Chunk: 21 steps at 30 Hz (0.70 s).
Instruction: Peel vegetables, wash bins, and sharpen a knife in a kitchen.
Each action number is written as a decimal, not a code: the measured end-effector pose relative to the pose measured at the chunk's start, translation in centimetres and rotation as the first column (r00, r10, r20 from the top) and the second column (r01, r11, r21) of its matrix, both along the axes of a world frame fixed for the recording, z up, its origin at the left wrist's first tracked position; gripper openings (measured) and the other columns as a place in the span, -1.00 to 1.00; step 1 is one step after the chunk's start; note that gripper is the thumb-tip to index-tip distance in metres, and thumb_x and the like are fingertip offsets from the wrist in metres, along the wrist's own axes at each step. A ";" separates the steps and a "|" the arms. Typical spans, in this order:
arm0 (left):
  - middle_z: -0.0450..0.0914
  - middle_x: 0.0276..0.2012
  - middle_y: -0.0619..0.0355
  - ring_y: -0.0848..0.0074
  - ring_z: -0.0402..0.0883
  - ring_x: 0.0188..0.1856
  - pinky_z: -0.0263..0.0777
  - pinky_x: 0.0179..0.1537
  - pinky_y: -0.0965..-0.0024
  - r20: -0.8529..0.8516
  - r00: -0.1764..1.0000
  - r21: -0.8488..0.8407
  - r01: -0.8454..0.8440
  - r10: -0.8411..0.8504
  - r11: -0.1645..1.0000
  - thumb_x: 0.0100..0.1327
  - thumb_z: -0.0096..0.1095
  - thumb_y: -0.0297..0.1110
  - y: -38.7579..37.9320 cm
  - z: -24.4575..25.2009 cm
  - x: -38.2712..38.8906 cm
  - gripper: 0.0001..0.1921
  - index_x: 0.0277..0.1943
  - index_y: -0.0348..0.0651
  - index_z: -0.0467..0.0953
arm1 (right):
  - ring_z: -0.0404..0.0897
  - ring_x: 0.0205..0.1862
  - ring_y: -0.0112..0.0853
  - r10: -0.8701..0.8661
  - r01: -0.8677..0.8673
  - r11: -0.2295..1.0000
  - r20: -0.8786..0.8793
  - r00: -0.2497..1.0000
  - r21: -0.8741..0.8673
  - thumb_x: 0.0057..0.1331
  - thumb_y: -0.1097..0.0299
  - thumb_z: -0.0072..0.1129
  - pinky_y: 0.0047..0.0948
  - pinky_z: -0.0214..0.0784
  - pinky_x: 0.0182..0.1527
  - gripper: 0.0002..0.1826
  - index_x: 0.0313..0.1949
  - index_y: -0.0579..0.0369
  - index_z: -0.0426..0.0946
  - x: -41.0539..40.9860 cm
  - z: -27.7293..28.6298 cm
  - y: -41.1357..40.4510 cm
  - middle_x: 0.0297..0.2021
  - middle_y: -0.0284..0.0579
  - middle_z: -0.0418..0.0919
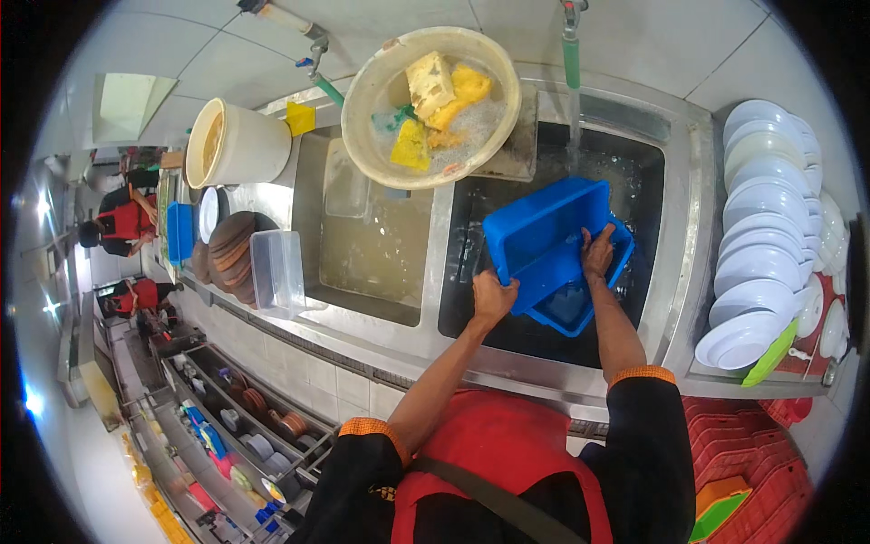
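A blue plastic tub (547, 228) is tilted on its side over the right sink basin (469, 204). My left hand (494, 297) grips its near left rim. My right hand (597, 253) holds the tub at its right side, the thumb raised and some fingers hidden. Under it, a second blue tub (578, 325) sits low in the basin, partly covered by the first. Water runs from a green hose (571, 64) on a tap, falling just behind the tubs.
A round basin (353, 115) of suds and sponges stands behind the sinks. Cloudy water fills the left sink (374, 265). White plates (761, 211) are stacked at right. A white bucket (251, 146), brown dishes (234, 251) and a clear container (279, 272) stand left. Two people work farther off.
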<state>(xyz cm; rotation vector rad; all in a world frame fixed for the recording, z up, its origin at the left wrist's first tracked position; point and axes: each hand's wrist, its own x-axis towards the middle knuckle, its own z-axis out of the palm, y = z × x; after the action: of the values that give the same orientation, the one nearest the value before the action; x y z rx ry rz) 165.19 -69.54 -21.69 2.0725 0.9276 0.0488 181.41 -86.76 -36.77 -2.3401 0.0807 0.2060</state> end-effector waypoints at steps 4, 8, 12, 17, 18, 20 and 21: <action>0.60 -0.66 -0.10 0.30 0.73 -0.47 0.54 -0.45 0.19 0.007 1.000 -0.039 0.003 -0.003 0.999 0.00 0.30 -0.47 1.9 -1.4 -0.8 -0.87 -0.55 -0.36 0.57 | 0.56 -0.12 0.26 0.067 -0.070 0.990 -0.027 0.997 -0.125 0.44 0.09 -0.01 0.10 0.40 -0.12 -0.54 0.13 0.15 0.19 0.6 -0.4 1.6 -0.20 0.27 0.63; 0.68 -0.51 -0.04 0.32 0.74 -0.42 0.62 -0.45 0.22 -0.160 0.986 -0.287 -0.085 0.039 0.954 0.04 0.29 -0.51 1.5 -1.8 1.3 -0.92 -0.40 -0.33 0.65 | 0.62 -0.17 0.16 0.097 -0.115 0.949 -0.074 0.993 -0.293 0.33 0.26 0.19 0.05 0.45 -0.08 -0.45 0.17 0.19 0.15 2.7 -3.9 -1.0 -0.31 0.28 0.61; 0.67 -0.16 -0.05 0.19 0.72 -0.22 0.70 -0.43 0.11 -0.342 0.927 -0.564 -0.333 0.153 0.756 0.12 0.23 -0.51 4.2 -2.7 0.1 -0.63 0.05 -0.23 0.55 | 0.65 -0.19 0.11 0.371 -0.351 0.847 -0.031 0.928 -0.400 0.33 0.31 0.14 0.01 0.47 -0.06 -0.42 0.24 0.23 0.12 2.8 -1.8 1.5 -0.32 0.24 0.63; 0.62 -0.06 -0.02 0.21 0.70 -0.17 0.70 -0.39 0.14 -0.371 0.914 -0.592 -0.368 0.163 0.717 0.18 0.15 -0.45 3.3 -4.0 -0.5 -0.53 0.19 -0.19 0.43 | 0.65 -0.21 0.12 0.454 -0.503 0.761 -0.218 0.864 -0.409 0.35 0.38 0.04 0.00 0.48 -0.08 -0.46 0.25 0.31 0.15 4.3 -0.6 0.4 -0.31 0.26 0.63; 0.59 -0.04 0.00 0.24 0.68 -0.13 0.71 -0.37 0.13 -0.415 0.900 -0.612 -0.384 0.133 0.691 0.19 0.14 -0.45 3.7 -4.4 -0.7 -0.58 0.14 -0.16 0.45 | 0.65 -0.21 0.12 0.465 -0.511 0.754 -0.214 0.859 -0.413 0.35 0.38 0.04 0.00 0.48 -0.08 -0.46 0.25 0.31 0.15 4.6 0.0 1.0 -0.31 0.26 0.63; 0.56 -0.02 0.02 0.27 0.66 -0.09 0.71 -0.34 0.12 -0.451 0.887 -0.641 -0.398 0.098 0.657 0.20 0.13 -0.45 4.0 -5.8 -1.0 -0.63 0.10 -0.13 0.47 | 0.66 -0.21 0.09 0.419 -0.501 0.762 -0.277 0.864 -0.410 0.38 0.42 -0.08 -0.02 0.51 -0.12 -0.60 0.17 0.31 0.28 5.3 1.0 1.2 -0.27 0.24 0.64; 0.55 -0.02 0.04 0.29 0.64 -0.09 0.68 -0.28 0.08 -0.462 0.886 -0.692 -0.391 0.045 0.607 0.21 0.13 -0.40 4.2 -6.8 -1.5 -0.67 0.06 -0.10 0.49 | 0.66 -0.21 0.09 0.428 -0.510 0.754 -0.278 0.860 -0.415 0.38 0.42 -0.08 -0.02 0.51 -0.12 -0.60 0.17 0.31 0.28 5.5 1.5 1.4 -0.27 0.24 0.64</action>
<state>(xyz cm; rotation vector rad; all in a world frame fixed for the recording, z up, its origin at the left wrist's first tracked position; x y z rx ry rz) 163.65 -65.35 -28.47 1.1413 1.1869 -0.5846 186.91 -85.36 -35.25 -2.7969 -0.4386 0.7078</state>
